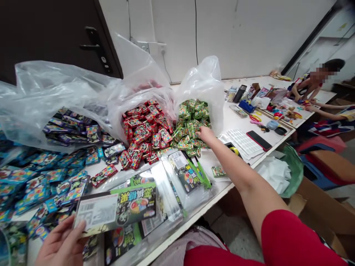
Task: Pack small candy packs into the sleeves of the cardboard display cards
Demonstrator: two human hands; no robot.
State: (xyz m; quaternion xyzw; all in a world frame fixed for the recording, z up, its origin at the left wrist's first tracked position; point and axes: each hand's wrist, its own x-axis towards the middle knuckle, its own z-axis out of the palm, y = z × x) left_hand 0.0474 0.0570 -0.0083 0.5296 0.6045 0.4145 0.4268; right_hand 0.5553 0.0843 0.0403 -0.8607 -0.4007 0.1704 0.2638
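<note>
My left hand (63,244) holds a printed packaging card (116,210) by its left end, low at the front of the white table (235,122). My right hand (205,133) reaches out into a heap of small green packets (191,125) spilling from a clear plastic bag (203,83); its fingers are among the packets and partly hidden. Left of that heap lies a pile of red packets (145,129) in another clear bag. Several blue packets (47,184) cover the table's left side. Clear blister trays with cards (188,177) lie in front of me.
A red phone (259,140) and white sheets (244,142) lie to the right. Further right, another person sits at the table's far end among small items. A green bin with white paper (280,173) and cardboard boxes (327,210) stand beside the table. A dark door (55,33) is behind.
</note>
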